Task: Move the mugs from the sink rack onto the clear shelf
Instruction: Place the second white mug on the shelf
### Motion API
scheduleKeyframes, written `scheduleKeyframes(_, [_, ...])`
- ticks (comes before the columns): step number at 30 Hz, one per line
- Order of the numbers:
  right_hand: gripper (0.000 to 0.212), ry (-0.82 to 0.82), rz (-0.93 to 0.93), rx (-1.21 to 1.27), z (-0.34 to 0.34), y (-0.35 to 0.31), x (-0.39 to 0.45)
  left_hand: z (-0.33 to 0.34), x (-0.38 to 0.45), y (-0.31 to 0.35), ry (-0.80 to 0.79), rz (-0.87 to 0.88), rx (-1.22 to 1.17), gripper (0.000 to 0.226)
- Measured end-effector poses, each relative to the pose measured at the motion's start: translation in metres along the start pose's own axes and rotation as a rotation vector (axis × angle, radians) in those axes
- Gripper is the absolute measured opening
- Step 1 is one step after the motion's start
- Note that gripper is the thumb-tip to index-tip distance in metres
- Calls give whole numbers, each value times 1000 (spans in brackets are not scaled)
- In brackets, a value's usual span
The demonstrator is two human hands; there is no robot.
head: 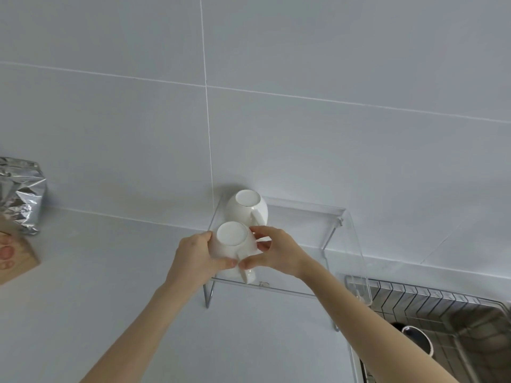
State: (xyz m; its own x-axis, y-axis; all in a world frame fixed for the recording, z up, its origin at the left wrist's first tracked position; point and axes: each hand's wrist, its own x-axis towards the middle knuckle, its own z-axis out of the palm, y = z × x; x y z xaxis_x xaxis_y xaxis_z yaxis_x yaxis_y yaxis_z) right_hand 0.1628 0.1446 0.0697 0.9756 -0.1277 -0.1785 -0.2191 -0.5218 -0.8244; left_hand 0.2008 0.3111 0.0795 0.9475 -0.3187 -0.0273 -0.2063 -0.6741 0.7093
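A clear acrylic shelf (304,233) stands on the white counter against the tiled wall. One white mug (247,207) sits upside down at the shelf's back left corner. In front of it a second white mug (231,241) is upside down at the shelf's front left, its handle pointing toward me. My left hand (195,258) grips its left side and my right hand (272,251) holds its right side and handle. In the sink rack (442,308) at the lower right a dark mug (417,340) with a white rim lies partly hidden.
A crumpled silver foil bag (20,194) and a brown paper bag (13,255) stand on the counter at the far left. The steel sink with its wire rack fills the lower right corner. The shelf's right half is bare.
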Motion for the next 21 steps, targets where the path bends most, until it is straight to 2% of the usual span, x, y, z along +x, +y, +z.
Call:
scheduleKeyframes(8, [78,-19,6,58,0,1,-14,-2,0,8,-87,-49,120,54])
scheduleKeyframes(11, [76,-14,-6,71,-14,0,-27,0,-5,23,-170,-50,221,77])
scheduleKeyframes(13, [64,27,-21,107,-34,2,-42,6,-13,39,-161,27,345,86])
scheduleKeyframes(16, [47,125,-35,149,-69,12,-71,23,-33,70,-127,198,454,77])
scheduleKeyframes(21, [32,305,9,161,-119,56,-129,79,-69,116,-230,504,330,66])
